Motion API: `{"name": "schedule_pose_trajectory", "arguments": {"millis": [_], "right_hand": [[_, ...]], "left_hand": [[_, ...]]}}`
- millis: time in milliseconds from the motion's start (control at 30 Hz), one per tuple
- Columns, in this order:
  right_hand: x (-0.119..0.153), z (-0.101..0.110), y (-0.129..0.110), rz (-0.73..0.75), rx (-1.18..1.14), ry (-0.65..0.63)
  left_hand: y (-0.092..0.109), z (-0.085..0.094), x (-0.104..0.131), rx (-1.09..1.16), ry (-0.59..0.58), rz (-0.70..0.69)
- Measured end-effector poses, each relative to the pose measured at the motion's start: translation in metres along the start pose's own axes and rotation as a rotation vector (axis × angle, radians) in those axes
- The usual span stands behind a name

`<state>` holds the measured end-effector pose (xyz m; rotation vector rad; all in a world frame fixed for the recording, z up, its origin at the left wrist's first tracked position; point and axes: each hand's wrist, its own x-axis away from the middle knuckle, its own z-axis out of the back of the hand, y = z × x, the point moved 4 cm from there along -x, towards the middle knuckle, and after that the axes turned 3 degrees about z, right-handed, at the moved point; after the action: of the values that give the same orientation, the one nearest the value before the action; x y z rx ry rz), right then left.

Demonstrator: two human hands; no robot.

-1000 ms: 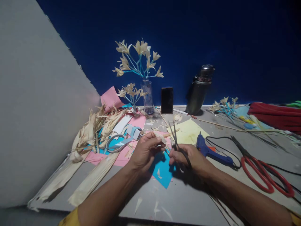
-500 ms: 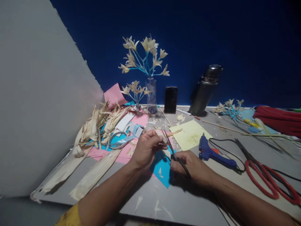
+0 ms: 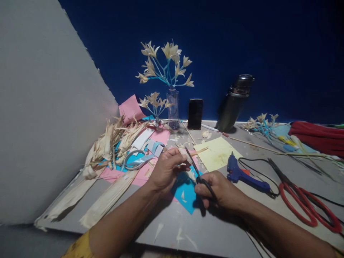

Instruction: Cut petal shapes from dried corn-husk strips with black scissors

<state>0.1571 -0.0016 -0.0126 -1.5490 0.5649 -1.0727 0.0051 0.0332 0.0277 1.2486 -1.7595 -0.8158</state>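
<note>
My left hand (image 3: 167, 172) is closed in a pinch on a pale strip of dried corn husk (image 3: 191, 175), most of it hidden behind the fingers. My right hand (image 3: 221, 190) grips small black-handled scissors (image 3: 206, 185), their blades together and pointing up beside the left fingertips. Under both hands lies blue paper (image 3: 185, 197) with a small husk scrap (image 3: 183, 194) on it. Pink paper (image 3: 142, 178) extends to the left. A roll of tape (image 3: 134, 167) sits left of my left hand.
Dried husks (image 3: 103, 147) are heaped at left. Behind stand a glass vase (image 3: 173, 111) of husk flowers (image 3: 170, 52), a phone (image 3: 195, 114) and a flask (image 3: 233, 107). Yellow paper (image 3: 216, 157), a blue glue gun (image 3: 245, 175) and large red-handled scissors (image 3: 298, 197) lie at right.
The small scissors' blades have come together from slightly apart, with the fingers of my right hand shifting on the handles. My left hand has hardly moved.
</note>
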Motion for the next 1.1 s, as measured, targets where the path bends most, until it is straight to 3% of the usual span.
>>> {"name": "schedule_pose_trajectory", "arguments": {"millis": [100,267,500,733,1100], "right_hand": [[-0.001,0.002,-0.007,0.078,-0.148,0.061],[-0.002,0.016,-0.018,0.253,-0.261,0.326],[0.002,0.025,-0.024,0.316,-0.209,0.432],[0.006,0.031,-0.028,0.265,-0.227,0.38],[0.004,0.033,-0.025,0.236,-0.215,0.378]], "left_hand": [[-0.004,0.001,-0.001,0.081,-0.002,0.054],[-0.019,-0.001,-0.002,0.136,-0.048,0.122],[-0.031,-0.011,0.003,0.044,-0.133,0.145],[-0.028,-0.008,0.002,-0.162,-0.232,0.083],[-0.026,-0.008,0.002,-0.278,-0.204,0.107]]}}
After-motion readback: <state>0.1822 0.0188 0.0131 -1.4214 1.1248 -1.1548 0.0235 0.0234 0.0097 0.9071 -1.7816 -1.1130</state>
